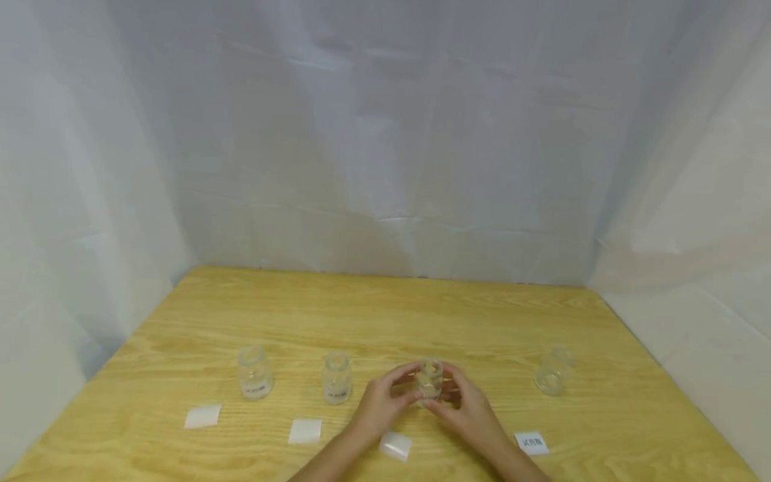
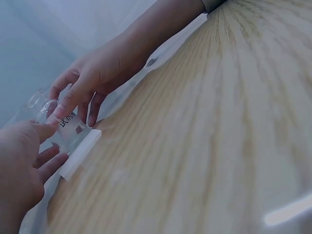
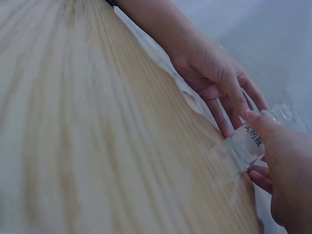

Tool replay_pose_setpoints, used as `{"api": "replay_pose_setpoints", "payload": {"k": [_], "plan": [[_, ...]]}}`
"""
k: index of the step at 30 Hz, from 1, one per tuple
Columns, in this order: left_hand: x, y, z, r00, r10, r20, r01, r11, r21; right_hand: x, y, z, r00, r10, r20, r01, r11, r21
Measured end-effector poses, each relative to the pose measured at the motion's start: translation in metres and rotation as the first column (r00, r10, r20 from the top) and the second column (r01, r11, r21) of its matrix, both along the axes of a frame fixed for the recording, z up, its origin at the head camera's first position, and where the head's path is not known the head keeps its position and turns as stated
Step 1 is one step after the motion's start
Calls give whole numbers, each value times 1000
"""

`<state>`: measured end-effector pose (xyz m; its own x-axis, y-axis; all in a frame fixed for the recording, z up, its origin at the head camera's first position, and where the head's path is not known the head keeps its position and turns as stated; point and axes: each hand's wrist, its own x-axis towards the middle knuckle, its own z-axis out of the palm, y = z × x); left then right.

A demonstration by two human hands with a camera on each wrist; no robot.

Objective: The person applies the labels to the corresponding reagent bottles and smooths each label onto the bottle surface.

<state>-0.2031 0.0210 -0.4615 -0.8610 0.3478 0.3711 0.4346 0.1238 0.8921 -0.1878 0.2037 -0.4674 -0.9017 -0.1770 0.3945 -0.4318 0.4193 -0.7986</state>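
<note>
A small clear glass bottle (image 1: 430,376) stands upright between both hands in the head view. My left hand (image 1: 379,403) holds its left side, thumb on the front and fingers curled behind. From the other side my right hand (image 1: 472,410) grips it in the same way. Both thumbs press on a white label (image 3: 253,139) with dark printed characters on the bottle's front, as the right wrist view shows. The thumbs cover part of the label. Just in front of the left forearm's inner side lies a curled whitish slip (image 1: 395,446).
Two labelled glass bottles, one far left (image 1: 255,373) and one nearer (image 1: 336,379), stand to the left. An unlabelled-looking bottle (image 1: 554,371) stands right. Whitish slips (image 1: 203,416) (image 1: 305,431) and a printed label (image 1: 531,442) lie in front. White sheeting (image 1: 385,134) surrounds the wooden table (image 1: 385,308).
</note>
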Motion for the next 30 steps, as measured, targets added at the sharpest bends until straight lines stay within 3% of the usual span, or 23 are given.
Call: {"api": "replay_pose_setpoints", "payload": {"k": [5, 10, 13, 27, 30], "plan": [[0, -1, -1, 999, -1, -49, 2, 1000, 12, 5, -7, 11, 998, -55, -7, 55, 998, 17], [0, 0, 1, 999, -2, 34, 2, 1000, -4, 15, -8, 34, 999, -1, -45, 3, 999, 43], [-1, 0, 1, 998, -3, 64, 4, 1000, -23, 15, -4, 39, 999, 42, -30, -40, 997, 59], [-1, -4, 2, 993, -52, 108, 52, 999, -4, 6, 15, 30, 973, 229, -11, -229, 973, 37], [-2, -4, 0, 996, -41, 82, 44, 999, -31, 1, 19, 22, 965, 263, 9, -263, 964, 39]]}}
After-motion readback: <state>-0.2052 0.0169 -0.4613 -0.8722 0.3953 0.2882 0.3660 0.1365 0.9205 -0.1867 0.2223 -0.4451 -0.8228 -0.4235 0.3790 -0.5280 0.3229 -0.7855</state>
